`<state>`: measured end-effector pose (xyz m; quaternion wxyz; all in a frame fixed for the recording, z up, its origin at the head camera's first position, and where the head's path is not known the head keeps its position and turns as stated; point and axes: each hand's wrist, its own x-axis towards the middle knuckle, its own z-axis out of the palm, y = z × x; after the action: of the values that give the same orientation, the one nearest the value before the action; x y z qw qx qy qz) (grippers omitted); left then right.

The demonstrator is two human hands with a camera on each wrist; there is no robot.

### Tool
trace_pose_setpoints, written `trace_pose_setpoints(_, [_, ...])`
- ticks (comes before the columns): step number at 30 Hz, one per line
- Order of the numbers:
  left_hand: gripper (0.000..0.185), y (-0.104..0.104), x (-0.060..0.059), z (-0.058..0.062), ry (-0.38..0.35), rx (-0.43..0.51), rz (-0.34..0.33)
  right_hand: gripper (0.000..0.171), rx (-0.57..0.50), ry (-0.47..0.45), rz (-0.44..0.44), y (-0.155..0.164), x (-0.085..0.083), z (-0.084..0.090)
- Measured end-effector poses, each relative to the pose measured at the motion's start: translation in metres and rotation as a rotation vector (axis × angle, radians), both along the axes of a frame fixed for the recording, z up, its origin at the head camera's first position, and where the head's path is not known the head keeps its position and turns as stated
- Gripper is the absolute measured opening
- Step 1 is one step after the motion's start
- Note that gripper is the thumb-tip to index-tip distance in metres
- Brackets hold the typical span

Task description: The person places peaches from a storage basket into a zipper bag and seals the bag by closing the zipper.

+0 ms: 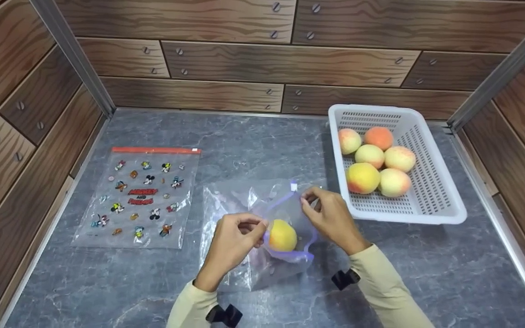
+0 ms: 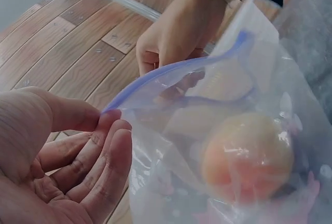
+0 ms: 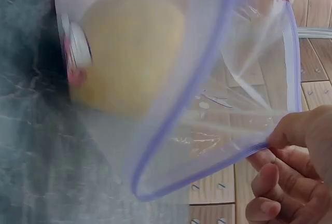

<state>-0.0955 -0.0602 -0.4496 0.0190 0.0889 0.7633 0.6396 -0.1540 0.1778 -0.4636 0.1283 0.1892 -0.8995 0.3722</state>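
Observation:
A clear zip bag (image 1: 249,273) with a purple zip edge lies in front of me, its mouth spread wide. One yellow peach (image 1: 282,236) is inside; through the plastic in the left wrist view the peach (image 2: 248,156) shows a pink-orange blush. My left hand (image 1: 235,241) pinches the purple edge between thumb and index finger, the other fingers loosely bent. On the opposite side of the mouth, my right hand (image 1: 328,214) pinches the edge near the white slider (image 1: 294,187). The right wrist view shows that hand (image 3: 295,167) gripping the purple strip.
A white basket (image 1: 440,182) holding several peaches (image 1: 369,156) stands at the right, close to my right hand. Flat on the left lies another clear zip bag (image 1: 141,214) with a red zip and cartoon prints. Wood-patterned walls (image 1: 226,59) enclose the grey tabletop (image 1: 107,287).

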Motion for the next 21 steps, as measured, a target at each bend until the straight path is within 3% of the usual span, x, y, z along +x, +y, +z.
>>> trace_pose_setpoints(6, [0.013, 0.003, -0.002, -0.001, 0.012, -0.021, 0.013, 0.006, 0.049, -0.091, -0.011, 0.008, 0.005, -0.013])
trace_pose_setpoints(13, [0.008, -0.004, -0.001, -0.003, 0.02, -0.16, 0.054, 0.005, 0.05, -0.141, -0.012, 0.018, 0.009, -0.026])
trace_pose_setpoints(16, [0.003, -0.011, 0.001, -0.003, 0.02, -0.221, 0.056, 0.004, 0.031, -0.14, -0.025, 0.018, 0.011, -0.026])
trace_pose_setpoints(21, [0.009, -0.023, 0.001, 0.003, 0.101, -0.266, 0.121, 0.004, -0.022, -0.115, -0.054, 0.015, 0.015, -0.016])
